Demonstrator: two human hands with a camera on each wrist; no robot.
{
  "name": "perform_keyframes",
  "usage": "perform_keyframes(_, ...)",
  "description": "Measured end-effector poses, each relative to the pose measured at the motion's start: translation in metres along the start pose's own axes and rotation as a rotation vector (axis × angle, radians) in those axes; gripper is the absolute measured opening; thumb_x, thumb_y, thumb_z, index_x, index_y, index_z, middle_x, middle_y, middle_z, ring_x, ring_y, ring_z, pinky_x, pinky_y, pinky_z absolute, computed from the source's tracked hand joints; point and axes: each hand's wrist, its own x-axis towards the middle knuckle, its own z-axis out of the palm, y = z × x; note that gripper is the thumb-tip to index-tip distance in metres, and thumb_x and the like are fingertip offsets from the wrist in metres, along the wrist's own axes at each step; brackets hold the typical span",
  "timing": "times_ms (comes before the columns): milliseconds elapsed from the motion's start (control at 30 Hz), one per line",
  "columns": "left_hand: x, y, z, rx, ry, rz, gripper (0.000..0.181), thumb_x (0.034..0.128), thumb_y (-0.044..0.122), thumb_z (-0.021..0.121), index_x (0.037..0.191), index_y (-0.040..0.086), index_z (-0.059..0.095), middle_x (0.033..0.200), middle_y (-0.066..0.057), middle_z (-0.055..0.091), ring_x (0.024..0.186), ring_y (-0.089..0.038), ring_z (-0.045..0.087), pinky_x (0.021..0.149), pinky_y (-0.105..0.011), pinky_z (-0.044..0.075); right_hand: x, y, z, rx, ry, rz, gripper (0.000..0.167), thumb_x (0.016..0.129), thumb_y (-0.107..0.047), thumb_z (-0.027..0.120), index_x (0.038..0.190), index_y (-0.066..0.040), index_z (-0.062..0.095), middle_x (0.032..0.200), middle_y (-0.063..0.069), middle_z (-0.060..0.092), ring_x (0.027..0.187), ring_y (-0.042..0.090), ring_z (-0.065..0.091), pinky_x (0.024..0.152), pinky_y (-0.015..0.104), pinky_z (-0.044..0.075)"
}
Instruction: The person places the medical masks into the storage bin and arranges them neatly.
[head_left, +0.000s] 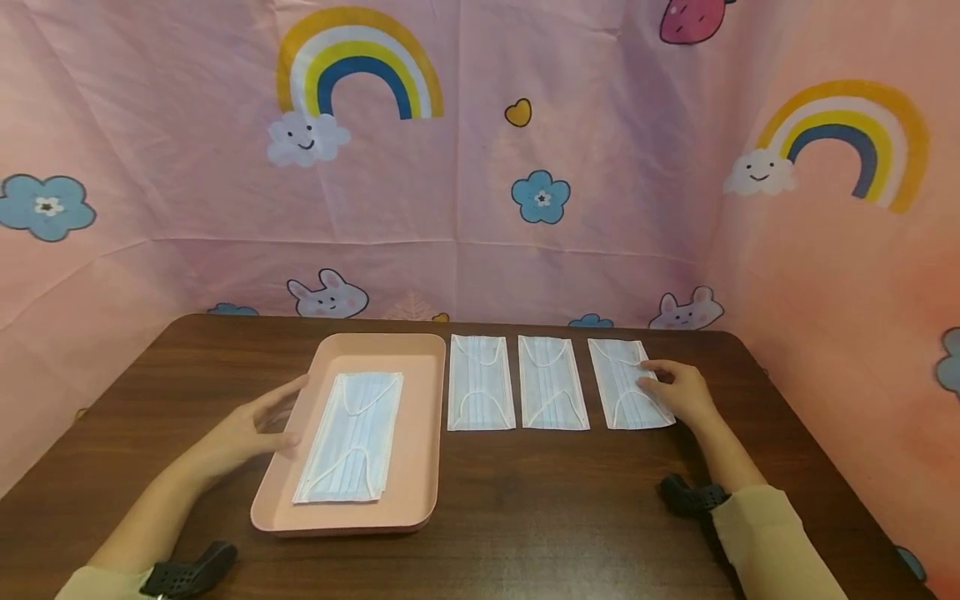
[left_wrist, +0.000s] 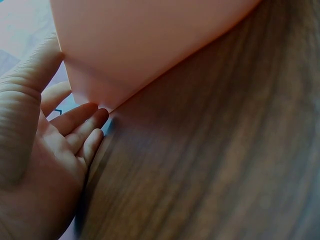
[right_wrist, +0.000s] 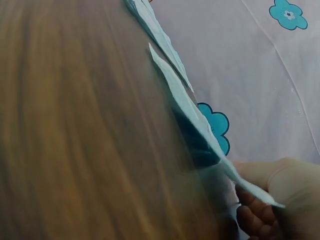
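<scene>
A peach tray (head_left: 416, 458) holds a small stack of pale blue face masks (head_left: 352, 437). The left hand (head_left: 228, 433) rests against its left side, thumb and fingers spread; the left wrist view shows the hand (left_wrist: 45, 145) with fingertips touching the tray wall (left_wrist: 145, 40). Right of the tray, three masks lie in a row: one (head_left: 481, 383), another (head_left: 552, 383) and a rightmost one (head_left: 626, 383). The right hand (head_left: 684, 396) pinches the rightmost mask's right edge. In the right wrist view, that mask (right_wrist: 192, 117) tilts up off the table beside the hand (right_wrist: 285, 192), its curled fingers partly hidden.
The dark wooden table (head_left: 555, 517) has a pink patterned cloth (head_left: 487, 183) hanging behind it and at both sides. A black strap (head_left: 191, 571) is on the left wrist, and another (head_left: 693, 496) is on the right wrist.
</scene>
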Motion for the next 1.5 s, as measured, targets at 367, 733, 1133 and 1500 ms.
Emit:
perform_keyframes(367,0.0,0.004,0.0,0.003,0.004,-0.029,0.077,0.0846,0.004,0.068,0.149,0.001,0.026,0.148,-0.029,0.027,0.115,0.009,0.041,0.085,-0.023,0.045,0.0,-0.004,-0.006,0.117,0.044,0.05,0.043,0.087,-0.014,0.07,0.124,0.005,0.06,0.127,0.028,0.055,0.109,0.037,0.051,0.09,0.046,0.041)
perform_keyframes(733,0.0,0.009,-0.001,0.029,0.002,-0.045,0.078,0.0848,0.005,0.069,0.15,0.003,0.026,0.151,-0.026,0.026,0.125,-0.011,0.041,0.086,-0.023,0.044,-0.007,-0.024,-0.009,0.434,0.119,0.077,0.05,0.088,-0.009,0.069,0.132,0.006,0.052,0.117,0.026,0.054,0.075,0.004,0.058,0.062,0.018,0.05)
perform_keyframes(1133,0.001,0.009,-0.001,-0.029,-0.002,-0.014,0.077,0.0849,0.001,0.067,0.149,-0.002,0.024,0.148,-0.032,0.026,0.116,0.008,0.042,0.086,-0.022,0.044,-0.009,-0.051,-0.009,0.646,0.162,0.124,0.055,0.086,0.001,0.068,0.137,0.004,0.047,0.116,0.013,0.053,0.072,0.003,0.06,0.059,0.021,0.052)
perform_keyframes(1500,0.0,0.006,0.0,-0.027,-0.005,-0.004,0.077,0.0848,0.0,0.067,0.149,-0.001,0.025,0.147,-0.032,0.027,0.116,0.008,0.042,0.086,-0.022,0.044,-0.017,-0.084,0.0,0.84,0.138,0.085,0.053,0.086,0.006,0.066,0.135,0.003,0.047,0.105,0.005,0.056,0.072,0.009,0.065,0.058,0.026,0.054)
